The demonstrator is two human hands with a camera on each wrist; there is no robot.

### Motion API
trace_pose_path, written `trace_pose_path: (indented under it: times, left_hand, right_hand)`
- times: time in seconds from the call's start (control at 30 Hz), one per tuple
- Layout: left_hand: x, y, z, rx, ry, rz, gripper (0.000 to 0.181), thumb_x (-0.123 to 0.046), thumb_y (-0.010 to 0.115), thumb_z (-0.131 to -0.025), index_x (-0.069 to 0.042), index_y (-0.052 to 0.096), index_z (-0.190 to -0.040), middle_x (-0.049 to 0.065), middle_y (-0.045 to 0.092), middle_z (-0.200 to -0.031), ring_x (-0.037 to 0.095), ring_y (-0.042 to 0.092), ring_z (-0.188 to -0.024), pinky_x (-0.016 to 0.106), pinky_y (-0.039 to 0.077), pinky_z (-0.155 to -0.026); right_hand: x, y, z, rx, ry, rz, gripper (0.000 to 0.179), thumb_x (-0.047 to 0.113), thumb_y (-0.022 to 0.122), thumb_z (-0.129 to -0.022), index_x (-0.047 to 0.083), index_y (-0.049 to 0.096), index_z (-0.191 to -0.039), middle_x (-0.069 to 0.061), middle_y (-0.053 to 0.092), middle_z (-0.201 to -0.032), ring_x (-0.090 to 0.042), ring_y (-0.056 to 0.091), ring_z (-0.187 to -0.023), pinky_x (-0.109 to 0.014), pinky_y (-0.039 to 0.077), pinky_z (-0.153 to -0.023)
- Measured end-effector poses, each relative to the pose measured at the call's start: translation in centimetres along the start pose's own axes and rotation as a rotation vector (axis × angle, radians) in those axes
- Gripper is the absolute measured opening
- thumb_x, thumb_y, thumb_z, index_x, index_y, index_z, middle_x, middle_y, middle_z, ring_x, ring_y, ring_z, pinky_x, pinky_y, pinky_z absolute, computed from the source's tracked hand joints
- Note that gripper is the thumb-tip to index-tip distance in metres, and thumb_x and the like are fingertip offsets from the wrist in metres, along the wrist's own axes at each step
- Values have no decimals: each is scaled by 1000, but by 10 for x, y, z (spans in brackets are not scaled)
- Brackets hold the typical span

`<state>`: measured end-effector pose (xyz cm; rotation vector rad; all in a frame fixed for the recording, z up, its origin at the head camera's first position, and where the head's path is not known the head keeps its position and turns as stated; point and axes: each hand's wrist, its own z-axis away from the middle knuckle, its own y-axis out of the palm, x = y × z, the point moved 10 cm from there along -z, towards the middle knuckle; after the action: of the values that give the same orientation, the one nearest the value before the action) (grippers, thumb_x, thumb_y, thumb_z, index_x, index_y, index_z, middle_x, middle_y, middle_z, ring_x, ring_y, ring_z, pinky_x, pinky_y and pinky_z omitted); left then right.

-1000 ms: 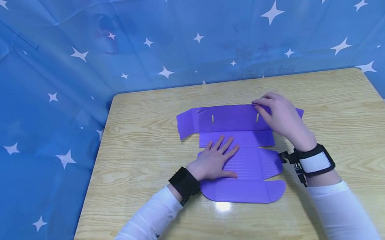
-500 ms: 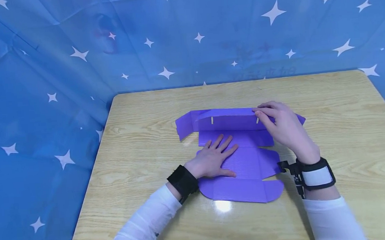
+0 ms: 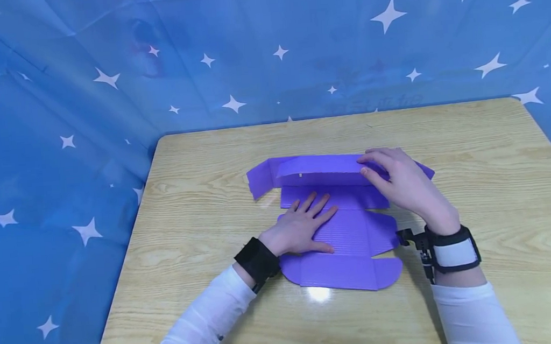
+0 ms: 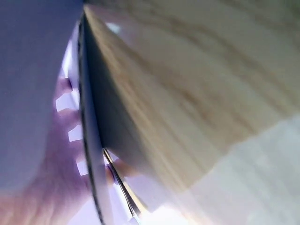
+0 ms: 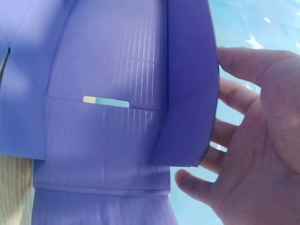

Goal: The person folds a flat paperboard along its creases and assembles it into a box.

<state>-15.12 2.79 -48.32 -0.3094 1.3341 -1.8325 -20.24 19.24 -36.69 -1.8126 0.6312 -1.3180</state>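
A purple corrugated cardboard box blank, creased into panels with rounded tabs, lies on the table in the head view. My left hand rests on its ribbed middle panel, fingers spread and straight. At the far side a slotted panel stands raised, and its top flap leans over toward me. The fingers of my right hand touch that flap near its right end. In the right wrist view the right hand has its fingers against the outer side of the flap, beside the panel's slot.
A wooden table bears the cardboard. Blue cloth with white stars hangs behind the table and along its left. A side tab sticks out left of the raised panel. Both wrists carry black straps.
The top flap has been folded forward and down over the raised slotted panel, with my right hand moving slightly down along with it. My left hand stays spread on the middle panel.
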Motion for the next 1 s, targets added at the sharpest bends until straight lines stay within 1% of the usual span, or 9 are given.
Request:
trace_pose_path:
  times: [0.13,0.3,0.5,0.6,0.67,0.73,0.8,0.93,1.0]
  left_hand:
    - [1,-5,3,-35,-2,34,97,-70,60,-96,-27,15,-170,4,0,-181,34,-2,-168,59,18,-136]
    - [10,-17,15,-142,-27,119,97,-67,63,-96,-23,18,-170,7,4,-180,37,0,-168,62,21,-134]
    - [26,-28,38,-226,-71,202,97,-64,65,-97,-20,18,-170,10,7,-180,39,0,-167,64,20,-134]
    - [38,-31,52,-265,-108,241,96,-61,65,-97,-19,18,-170,12,10,-179,40,1,-167,63,20,-134]
    - [47,-37,63,-311,-134,273,95,-58,66,-98,-17,18,-170,14,11,-179,40,2,-167,61,20,-134]
    - [55,-45,74,-386,-166,311,92,-54,67,-99,-15,21,-169,15,14,-178,40,5,-167,60,22,-134]
    - [62,-56,86,-486,-194,345,86,-49,67,-100,-13,28,-167,15,21,-177,39,14,-166,59,27,-133]
    - [76,-82,106,-729,-266,397,66,-37,69,-102,-11,48,-158,13,46,-167,37,43,-156,57,41,-125]
    - [78,-93,110,-817,-280,412,58,-32,70,-102,-8,55,-153,13,55,-159,36,52,-149,55,46,-122]
  right_hand:
    - [2,0,0,23,-10,11,33,24,59,-108,7,68,-134,-24,63,-142,-49,52,-139,-66,40,-116]
    - [1,-1,0,22,-15,7,32,24,60,-108,7,68,-134,-25,63,-143,-49,52,-139,-66,40,-117]
    - [1,-2,-1,17,-18,6,32,23,60,-107,7,68,-133,-25,63,-142,-48,52,-139,-65,39,-118]
    - [0,-2,-1,20,-16,8,32,24,60,-107,7,68,-134,-25,63,-144,-49,52,-140,-65,39,-118]
    - [0,-2,-1,21,-16,9,33,24,60,-107,7,68,-135,-25,62,-144,-49,52,-140,-66,39,-118]
    - [0,-2,-2,20,-18,10,33,23,60,-107,7,68,-135,-25,62,-145,-49,52,-139,-66,39,-118]
    - [0,-2,-1,21,-17,9,33,23,60,-107,6,68,-135,-25,62,-145,-49,52,-139,-66,39,-118]
    - [0,-2,-2,18,-20,7,33,23,60,-107,6,68,-134,-25,62,-144,-49,52,-139,-66,39,-118]
    - [1,-2,-2,17,-21,9,32,24,60,-107,7,68,-134,-25,62,-144,-48,52,-140,-65,39,-118]
